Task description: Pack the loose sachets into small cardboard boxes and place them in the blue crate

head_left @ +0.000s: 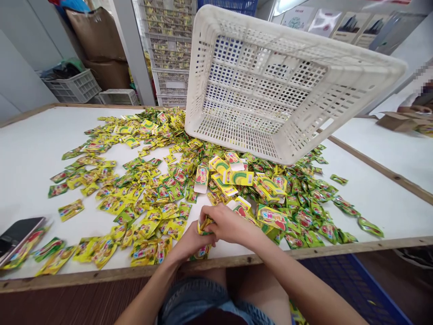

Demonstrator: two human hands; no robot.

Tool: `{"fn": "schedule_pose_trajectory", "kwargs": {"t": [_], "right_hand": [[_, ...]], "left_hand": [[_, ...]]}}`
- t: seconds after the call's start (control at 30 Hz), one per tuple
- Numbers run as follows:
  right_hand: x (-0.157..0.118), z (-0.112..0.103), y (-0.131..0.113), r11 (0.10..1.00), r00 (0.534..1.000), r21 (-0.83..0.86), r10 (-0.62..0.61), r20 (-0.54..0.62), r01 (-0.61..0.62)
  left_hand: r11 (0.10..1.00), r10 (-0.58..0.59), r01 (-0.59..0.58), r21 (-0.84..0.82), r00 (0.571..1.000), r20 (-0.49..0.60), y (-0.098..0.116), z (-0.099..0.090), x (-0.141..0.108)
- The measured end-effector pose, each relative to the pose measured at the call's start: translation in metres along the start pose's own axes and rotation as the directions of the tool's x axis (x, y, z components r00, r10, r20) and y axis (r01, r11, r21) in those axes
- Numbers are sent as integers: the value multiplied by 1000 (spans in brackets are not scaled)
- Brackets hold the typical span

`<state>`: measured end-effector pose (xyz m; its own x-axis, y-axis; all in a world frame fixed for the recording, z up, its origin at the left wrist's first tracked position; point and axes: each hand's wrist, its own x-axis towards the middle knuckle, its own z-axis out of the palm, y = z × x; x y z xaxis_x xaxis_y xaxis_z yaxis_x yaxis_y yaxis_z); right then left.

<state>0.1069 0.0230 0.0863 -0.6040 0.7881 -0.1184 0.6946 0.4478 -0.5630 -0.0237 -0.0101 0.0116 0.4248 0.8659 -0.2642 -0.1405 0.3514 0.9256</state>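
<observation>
Near the front edge of the table, my two hands meet over a small open carton (204, 224). My left hand (191, 241) is closed round the carton from the left and below. From the right, my right hand (225, 222) has its fingers bent at the carton's mouth, where a bit of yellow packet shows; its fingertips are partly hidden. Just beyond lie several small yellow and green cartons (238, 178), some with their flaps open. Yellow candy packets (149, 221) are heaped to the left, and green candy packets (304, 216) to the right.
A large white plastic basket (243, 144) stands tilted over the heap, its mouth facing me. At the left edge lies a dark phone (20, 232). Stacked crates (171, 81) stand behind the table. A blue crate (358, 284) is below at right, and another person's hand (414, 109) is at far right.
</observation>
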Motion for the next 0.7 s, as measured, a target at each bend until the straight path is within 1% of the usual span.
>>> {"fn": "schedule_pose_trajectory", "kwargs": {"t": [0.07, 0.13, 0.2, 0.27, 0.33, 0.4, 0.47, 0.53, 0.6, 0.7], "right_hand": [[-5, -2, 3, 995, 999, 90, 38, -16, -36], [-9, -1, 9, 989, 997, 140, 57, -54, -49], [-10, 2, 14, 992, 993, 115, 70, -99, -59], [-9, 5, 15, 997, 989, 45, 65, -133, -59], [-6, 6, 13, 999, 993, -34, 29, -118, -33], [-2, 5, 8, 993, 998, -116, -5, -67, -2], [1, 4, 3, 981, 1000, -192, -14, -11, 11], [4, 4, 1, 977, 1000, -211, -18, 17, 21], [4, 6, 3, 994, 1000, -107, -10, -15, 9], [-2, 11, 10, 990, 987, 134, 53, -149, -33]], "left_hand": [[998, -3, 2, -62, 1000, -4, -2, -1, -1], [995, 0, -1, -98, 1000, -12, -3, -3, -1], [996, 13, -13, -93, 1000, -9, -5, -4, -1], [996, 17, -17, -85, 1000, 0, -6, -5, -1], [996, 10, -9, -89, 1000, 14, -8, -5, 0], [995, 6, -4, -98, 1000, 19, -10, -4, 2], [996, 10, -9, -92, 1000, 6, -11, -4, 3], [997, 16, -17, -72, 1000, -21, -10, -3, 3], [998, 17, -18, -64, 1000, -24, -8, -4, 1], [996, 38, -38, -75, 999, -8, -6, -5, -2]]}}
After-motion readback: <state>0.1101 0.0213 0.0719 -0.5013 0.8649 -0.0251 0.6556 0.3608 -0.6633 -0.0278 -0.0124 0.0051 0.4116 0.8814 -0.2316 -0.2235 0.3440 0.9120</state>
